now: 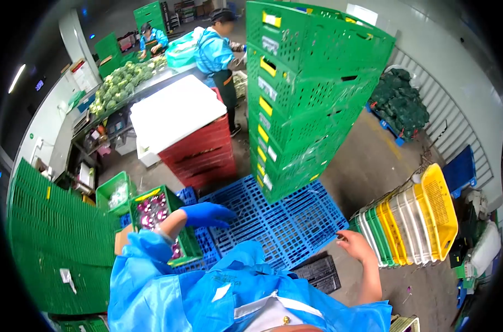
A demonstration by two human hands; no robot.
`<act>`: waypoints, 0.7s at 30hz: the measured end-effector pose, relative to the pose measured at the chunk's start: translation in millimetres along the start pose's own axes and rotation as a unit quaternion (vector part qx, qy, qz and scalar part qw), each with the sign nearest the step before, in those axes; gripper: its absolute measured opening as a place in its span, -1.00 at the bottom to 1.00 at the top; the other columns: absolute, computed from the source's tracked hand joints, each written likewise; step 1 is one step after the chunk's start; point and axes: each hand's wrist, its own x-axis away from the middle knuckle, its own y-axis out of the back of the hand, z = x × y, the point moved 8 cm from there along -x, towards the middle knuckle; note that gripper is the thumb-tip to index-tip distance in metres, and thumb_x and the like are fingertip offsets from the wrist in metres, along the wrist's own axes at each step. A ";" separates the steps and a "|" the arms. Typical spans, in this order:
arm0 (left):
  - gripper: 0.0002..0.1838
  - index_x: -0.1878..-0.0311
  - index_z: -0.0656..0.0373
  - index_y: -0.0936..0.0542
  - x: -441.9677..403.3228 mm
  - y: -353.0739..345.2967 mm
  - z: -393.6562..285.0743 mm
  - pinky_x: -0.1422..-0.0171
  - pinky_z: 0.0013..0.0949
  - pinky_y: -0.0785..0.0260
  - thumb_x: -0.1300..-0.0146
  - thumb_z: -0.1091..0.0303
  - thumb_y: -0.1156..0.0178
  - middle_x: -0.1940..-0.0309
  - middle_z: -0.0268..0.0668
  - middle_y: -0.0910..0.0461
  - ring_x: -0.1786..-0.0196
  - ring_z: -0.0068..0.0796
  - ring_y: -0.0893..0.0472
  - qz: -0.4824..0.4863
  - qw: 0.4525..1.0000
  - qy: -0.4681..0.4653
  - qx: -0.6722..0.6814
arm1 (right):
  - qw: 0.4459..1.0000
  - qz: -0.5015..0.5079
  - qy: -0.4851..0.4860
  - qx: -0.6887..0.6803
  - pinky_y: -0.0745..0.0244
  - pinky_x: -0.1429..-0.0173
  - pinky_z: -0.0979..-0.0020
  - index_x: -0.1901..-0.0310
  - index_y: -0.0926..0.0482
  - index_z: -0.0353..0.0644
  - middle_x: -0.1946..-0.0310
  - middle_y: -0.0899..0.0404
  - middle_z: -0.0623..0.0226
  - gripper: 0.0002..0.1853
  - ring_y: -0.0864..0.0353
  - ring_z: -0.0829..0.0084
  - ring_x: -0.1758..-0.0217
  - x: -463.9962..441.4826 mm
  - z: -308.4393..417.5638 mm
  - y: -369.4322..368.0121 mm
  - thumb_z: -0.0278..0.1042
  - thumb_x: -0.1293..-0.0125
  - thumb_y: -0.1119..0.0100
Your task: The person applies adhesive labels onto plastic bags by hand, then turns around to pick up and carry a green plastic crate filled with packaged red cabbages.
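My left hand (209,215), in a blue glove, reaches out over the blue plastic pallet (312,206) with its fingers stretched and nothing in them. Just left of that wrist is a green crate (191,243) holding shiny purple-and-white items (151,212) whose kind I cannot make out. My bare right hand (355,244) hangs at the pallet's right corner, fingers loosely bent and apart, holding nothing. Ahead, a tall stack of green crates (301,105) with yellow handle labels stands on the pallet. To the right of my right hand leans a row of nested yellow, white and green baskets (409,224).
Red crates (204,157) topped by a white lid (176,113) stand ahead left. Beyond, broccoli (124,83) covers a table where two people in blue work. Green crates (57,238) rise at my left. A black crate (320,275) lies near my feet; filled dark-green sacks (401,102) sit far right.
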 end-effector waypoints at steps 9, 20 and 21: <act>-0.44 -0.37 0.24 -0.40 -58.0 232.0 -51.9 -0.44 -0.22 -0.24 -0.37 0.24 -0.24 -0.29 -0.19 -0.48 -0.32 -0.29 -0.45 -0.203 0.930 -0.157 0.262 | 0.956 -0.274 0.070 -0.073 -0.52 -0.06 0.37 0.04 -0.62 -0.33 0.17 -0.71 0.15 -0.74 -0.68 0.37 0.07 -172.4 7.3 292.8 -0.50 -0.23 -0.23; -0.50 -0.41 0.38 -0.25 -139.8 474.7 -172.0 -0.47 -0.22 -0.28 -0.49 0.36 0.05 -0.36 -0.05 -0.34 -0.37 -0.22 -0.43 -0.447 0.708 -0.411 0.359 | 0.877 -0.453 0.157 0.038 -0.24 -0.43 0.25 -0.43 -0.27 -0.10 -0.38 -0.34 0.19 -0.43 -0.33 0.26 -0.40 -340.9 -92.3 684.0 -0.20 -0.44 -0.08; -0.49 -0.43 0.37 -0.21 -147.9 483.9 -181.5 -0.48 -0.23 -0.25 -0.51 0.36 0.08 -0.35 -0.04 -0.36 -0.37 -0.21 -0.42 -0.479 0.705 -0.393 0.345 | 0.888 -0.435 0.139 0.044 -0.25 -0.41 0.28 -0.45 -0.24 -0.07 -0.38 -0.33 0.18 -0.41 -0.35 0.28 -0.37 -361.6 -106.1 717.4 -0.10 -0.46 -0.05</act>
